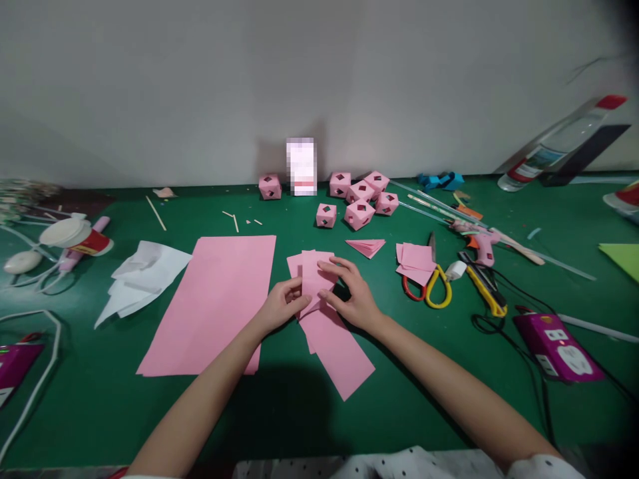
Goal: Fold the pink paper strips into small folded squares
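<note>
Both of my hands work a small piece of pink paper on the green table. My left hand pinches the paper's left edge with closed fingers. My right hand lies over its right side, fingers pressing down on the paper. Beneath it, a long pink paper strip runs toward me. A large pink sheet lies flat just left of my hands.
Several folded pink paper cubes sit at the back. Right of my hands lie a folded pink triangle, pink squares, scissors, a pink glue gun and a purple power strip. White crumpled paper lies on the left.
</note>
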The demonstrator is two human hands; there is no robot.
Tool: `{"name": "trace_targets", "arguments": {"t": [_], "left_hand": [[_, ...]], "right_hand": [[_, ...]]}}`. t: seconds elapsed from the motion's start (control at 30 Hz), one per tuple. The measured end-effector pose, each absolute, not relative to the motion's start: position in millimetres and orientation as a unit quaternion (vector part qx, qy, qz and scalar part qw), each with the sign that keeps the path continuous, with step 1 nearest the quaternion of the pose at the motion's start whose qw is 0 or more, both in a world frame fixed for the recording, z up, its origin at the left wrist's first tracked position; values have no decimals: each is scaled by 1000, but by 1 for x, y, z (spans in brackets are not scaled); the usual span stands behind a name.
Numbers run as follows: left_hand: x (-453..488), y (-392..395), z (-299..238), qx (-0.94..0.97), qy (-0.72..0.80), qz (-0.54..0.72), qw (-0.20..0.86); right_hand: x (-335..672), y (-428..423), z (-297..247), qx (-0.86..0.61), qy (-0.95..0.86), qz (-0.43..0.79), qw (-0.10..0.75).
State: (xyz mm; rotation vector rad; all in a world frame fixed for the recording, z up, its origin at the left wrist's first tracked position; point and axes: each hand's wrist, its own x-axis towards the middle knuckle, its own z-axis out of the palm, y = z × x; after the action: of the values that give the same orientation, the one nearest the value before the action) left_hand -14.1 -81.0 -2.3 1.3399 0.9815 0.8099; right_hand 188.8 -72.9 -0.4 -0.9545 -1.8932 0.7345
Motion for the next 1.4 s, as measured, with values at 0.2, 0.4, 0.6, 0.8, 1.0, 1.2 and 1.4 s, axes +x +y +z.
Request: {"name": "trace_targets", "arguments": {"t": [0.2, 0.4, 0.6, 0.8, 1.0, 1.2, 1.4], "left_hand": [[-14, -81, 2, 577, 430, 371, 587], [-12, -81, -1, 549, 470, 406, 560], [-9, -78, -1, 528, 479, 477, 514], [-10, -77, -1, 626, 471, 378, 494], [-9, -80, -8, 596, 495, 384, 502], [-7, -79, -4, 584, 494, 386, 516], [-5, -80, -5, 583, 517, 391, 489]], "right_hand": [[189, -71, -6, -401, -738, 310, 446], [190, -70, -8, -432, -672, 409, 441], [190, -69, -7, -436, -638, 462, 435], [190, -70, -10, -424, -622, 517, 408], [190, -64, -10, -432, -578, 569, 394], [189, -62, -11, -431, -550, 605, 382], [187, -64, -12, -432, -577, 585, 372]]}}
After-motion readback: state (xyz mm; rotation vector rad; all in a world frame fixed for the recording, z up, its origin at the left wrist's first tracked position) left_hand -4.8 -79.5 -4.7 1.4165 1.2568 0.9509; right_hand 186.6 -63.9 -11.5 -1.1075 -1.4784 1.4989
